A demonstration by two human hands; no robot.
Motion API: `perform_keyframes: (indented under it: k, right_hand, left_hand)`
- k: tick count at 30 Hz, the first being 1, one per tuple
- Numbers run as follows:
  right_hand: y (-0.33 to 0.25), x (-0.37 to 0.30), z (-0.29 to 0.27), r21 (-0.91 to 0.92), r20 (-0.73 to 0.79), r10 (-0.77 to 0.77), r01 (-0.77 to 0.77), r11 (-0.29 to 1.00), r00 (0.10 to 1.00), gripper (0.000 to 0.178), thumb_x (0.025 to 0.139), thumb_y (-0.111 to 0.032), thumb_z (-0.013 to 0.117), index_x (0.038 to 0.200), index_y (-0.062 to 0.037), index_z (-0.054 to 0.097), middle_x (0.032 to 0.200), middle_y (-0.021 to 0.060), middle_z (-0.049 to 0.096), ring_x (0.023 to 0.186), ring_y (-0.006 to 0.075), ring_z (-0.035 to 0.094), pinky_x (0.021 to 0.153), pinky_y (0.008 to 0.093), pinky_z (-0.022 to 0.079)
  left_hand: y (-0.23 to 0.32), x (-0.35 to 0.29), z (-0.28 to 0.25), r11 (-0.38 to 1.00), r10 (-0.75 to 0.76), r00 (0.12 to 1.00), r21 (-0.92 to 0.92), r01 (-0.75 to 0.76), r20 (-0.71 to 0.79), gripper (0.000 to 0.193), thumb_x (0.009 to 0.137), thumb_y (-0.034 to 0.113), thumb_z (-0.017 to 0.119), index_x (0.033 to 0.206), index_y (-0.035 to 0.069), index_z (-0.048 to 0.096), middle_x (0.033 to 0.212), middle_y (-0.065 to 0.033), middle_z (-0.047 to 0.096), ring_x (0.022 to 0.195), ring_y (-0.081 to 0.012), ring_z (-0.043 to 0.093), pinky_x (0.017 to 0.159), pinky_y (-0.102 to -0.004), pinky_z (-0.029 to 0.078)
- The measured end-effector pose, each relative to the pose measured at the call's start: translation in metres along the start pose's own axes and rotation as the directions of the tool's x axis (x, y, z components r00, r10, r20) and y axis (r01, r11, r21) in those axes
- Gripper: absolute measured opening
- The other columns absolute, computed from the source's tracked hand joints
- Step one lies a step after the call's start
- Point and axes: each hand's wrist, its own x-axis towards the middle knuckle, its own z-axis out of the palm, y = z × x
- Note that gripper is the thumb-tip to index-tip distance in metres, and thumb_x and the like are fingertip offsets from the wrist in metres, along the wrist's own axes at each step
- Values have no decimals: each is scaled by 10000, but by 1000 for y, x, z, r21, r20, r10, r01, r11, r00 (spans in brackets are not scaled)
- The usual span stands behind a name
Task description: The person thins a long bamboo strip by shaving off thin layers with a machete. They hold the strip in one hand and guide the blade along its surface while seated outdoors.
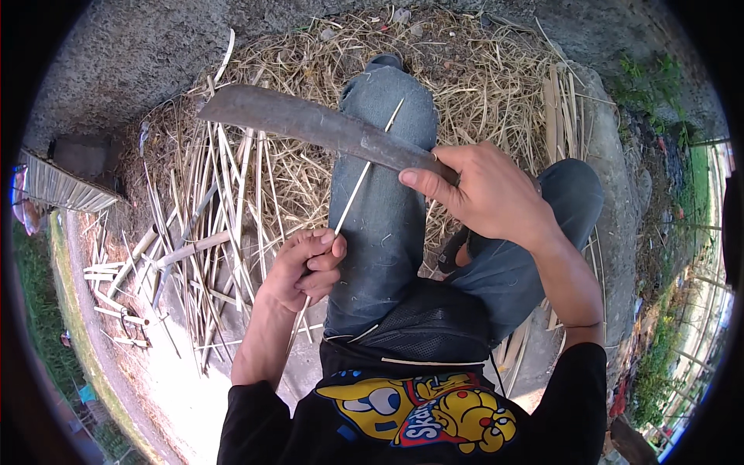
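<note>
My right hand (488,190) is closed round the handle of a machete (310,128) with a long, dark, broad blade. The blade points to the far left and lies across a thin pale bamboo strip (354,194) above my left thigh. Between thumb and fingers, my left hand (308,267) pinches that strip. Its far end reaches past the blade over my knee, and its near end runs down along my left forearm. Where exactly the blade's edge meets the strip cannot be made out.
Many split bamboo strips (240,194) lie piled on the left, with cut bamboo pieces (198,248) among them. Curly shavings (496,85) cover the ground ahead. More bamboo slats (562,112) lie at the right. A rough wall (147,54) stands at the far side.
</note>
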Motion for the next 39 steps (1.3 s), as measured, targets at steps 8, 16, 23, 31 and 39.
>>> perform_keyframes:
  k: [8, 16, 23, 31, 39]
  right_hand:
    - [2, -1, 3, -82, -73, -18, 12, 997, 997, 753, 962, -689, 501, 705, 9, 621, 545, 199, 564, 583, 415, 633, 594, 511, 518]
    - [1, 3, -3, -16, -40, -3, 3, 1000, 999, 697, 978, -623, 549, 757, 31, 642, 555, 185, 525, 535, 366, 560, 555, 449, 437]
    - [68, 21, -28, 241, -275, 267, -202, 949, 924, 763, 989, -673, 493, 712, 20, 649, 511, 77, 484, 510, 232, 540, 546, 402, 435]
    - [69, 9, -17, 384, -220, 232, -134, 913, 947, 633, 1036, -559, 518, 647, -61, 520, 505, -40, 411, 433, 61, 422, 421, 258, 337]
    - [47, -2, -11, 345, -152, 221, -158, 925, 963, 751, 983, -664, 521, 742, 32, 672, 518, 73, 481, 505, 198, 501, 536, 392, 416]
  left_hand:
    - [-2, -1, -1, 1000, 5, 1000, -18, -5, -25, 244, 1064, 185, 478, 948, 3, 591, 614, 62, 335, 379, -5, 233, 310, -204, 160]
    - [-3, -5, -4, 1000, 8, 999, -6, -8, -40, 241, 1043, 211, 538, 925, 13, 608, 596, 77, 330, 387, -12, 252, 316, -208, 157]
    - [-10, -10, -34, 948, 14, 979, -313, 51, 201, 216, 1058, 144, 444, 925, 0, 534, 661, 24, 402, 375, -17, 270, 318, -208, 180]
    - [-12, 2, -35, 859, 30, 934, -487, 158, 356, 201, 1040, 119, 421, 885, 22, 503, 684, 15, 431, 384, -12, 309, 310, -202, 201]
    - [-6, 4, -31, 867, 11, 944, -474, 156, 330, 209, 1047, 138, 431, 902, 18, 522, 673, 23, 419, 383, -14, 290, 315, -198, 189]
